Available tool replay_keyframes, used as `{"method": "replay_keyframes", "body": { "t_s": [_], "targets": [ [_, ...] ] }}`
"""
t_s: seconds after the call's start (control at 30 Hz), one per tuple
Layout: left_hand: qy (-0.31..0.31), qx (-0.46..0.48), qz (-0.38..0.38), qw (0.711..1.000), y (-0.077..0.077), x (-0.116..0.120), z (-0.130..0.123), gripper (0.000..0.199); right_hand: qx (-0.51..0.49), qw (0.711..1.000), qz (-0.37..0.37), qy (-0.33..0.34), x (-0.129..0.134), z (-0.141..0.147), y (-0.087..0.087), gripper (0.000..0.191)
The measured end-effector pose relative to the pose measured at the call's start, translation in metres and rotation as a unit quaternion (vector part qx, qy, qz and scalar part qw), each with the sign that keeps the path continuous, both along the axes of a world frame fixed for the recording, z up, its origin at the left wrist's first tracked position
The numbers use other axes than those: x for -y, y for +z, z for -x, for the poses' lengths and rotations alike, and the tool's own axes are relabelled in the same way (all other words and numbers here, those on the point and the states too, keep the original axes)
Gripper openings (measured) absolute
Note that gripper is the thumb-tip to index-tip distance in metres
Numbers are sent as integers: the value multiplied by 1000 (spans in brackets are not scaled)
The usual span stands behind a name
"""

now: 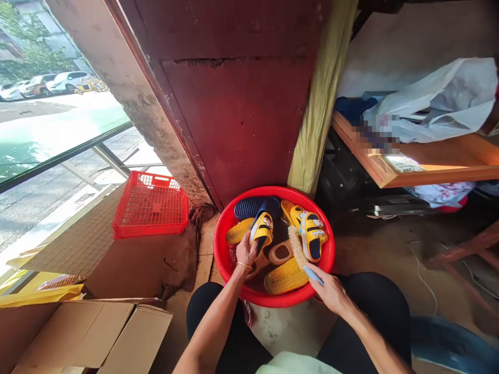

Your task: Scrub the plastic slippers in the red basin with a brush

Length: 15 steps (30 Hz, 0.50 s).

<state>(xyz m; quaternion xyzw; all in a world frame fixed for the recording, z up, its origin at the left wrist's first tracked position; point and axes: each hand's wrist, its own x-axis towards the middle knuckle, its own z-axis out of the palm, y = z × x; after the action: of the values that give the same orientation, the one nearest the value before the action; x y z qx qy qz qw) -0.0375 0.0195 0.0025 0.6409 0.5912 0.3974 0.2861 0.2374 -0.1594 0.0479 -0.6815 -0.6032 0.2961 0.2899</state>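
Observation:
A round red basin [220, 259] holds several slippers. My left hand [246, 251] is closed on a yellow slipper [265, 228] with a dark insole, tilted over the basin's left half. In my right hand [327, 284], at the basin's front right rim, is a brush [298, 248] with pale bristles and a blue handle. Its bristles lie close beside another yellow and dark slipper [314, 236]; whether they touch is unclear. Around them are a navy slipper [247, 208], a yellow sole [286, 276] facing up and a brown sole [281, 252].
Left of the basin stands a red plastic crate [152, 205] above cardboard, with an open carton [78, 332] nearer me. A dark red door [241, 114] rises behind. At right are a wooden tray [440, 156] with a white bag [440, 104] and a blue tub [448, 343].

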Motion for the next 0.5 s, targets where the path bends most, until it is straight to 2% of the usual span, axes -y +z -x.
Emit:
{"method": "replay_keyframes", "body": {
  "t_s": [0.1,0.17,0.27,0.37,0.43,0.5],
  "targets": [
    [-16,69,-43,997,13,5,-12,45,-71,997,-11,1,8,-9,1,52],
    [-20,156,-36,987,24,1,-34,47,-99,995,-22,-19,12,-16,3,52],
    [-6,271,39,962,38,-17,-85,48,-106,991,-55,-60,13,-28,10,54],
    [7,315,125,941,49,-40,-145,43,-99,988,-78,-85,12,-38,21,56],
    [-28,305,208,929,52,-50,-182,46,-95,987,-85,-95,12,-44,27,57],
    [-72,282,253,923,52,-53,-207,50,-89,987,-89,-104,14,-50,31,59]
  ]
}}
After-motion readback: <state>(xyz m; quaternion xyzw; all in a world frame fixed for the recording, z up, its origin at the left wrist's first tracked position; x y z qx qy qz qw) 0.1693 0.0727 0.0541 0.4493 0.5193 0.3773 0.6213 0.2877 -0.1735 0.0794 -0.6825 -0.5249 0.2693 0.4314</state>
